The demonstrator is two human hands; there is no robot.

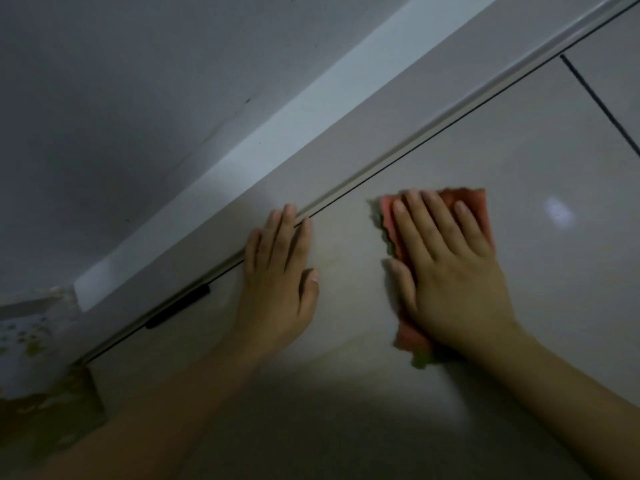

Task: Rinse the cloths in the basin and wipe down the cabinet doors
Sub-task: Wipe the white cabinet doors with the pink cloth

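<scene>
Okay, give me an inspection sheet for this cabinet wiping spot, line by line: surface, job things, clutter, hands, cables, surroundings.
Surface: pale glossy cabinet door, with a light reflection right of the cloth.
Job's things: pink cloth with green scalloped edge, flat on the door; basin not in view.
Clutter: nothing seen.
Hands: right hand presses flat on the cloth, fingers straight; left hand rests flat on the door, fingertips at its top edge.
Cables: nothing seen.
Surroundings: dark handle at the door's top edge; dark seam to the next door; ceiling above; patterned wall patch at left.

Cloth (474,202): pink-red, green at the scalloped edge. Cabinet door (485,140): glossy off-white. Handle (178,307): black. Wall (104,81): grey.
</scene>
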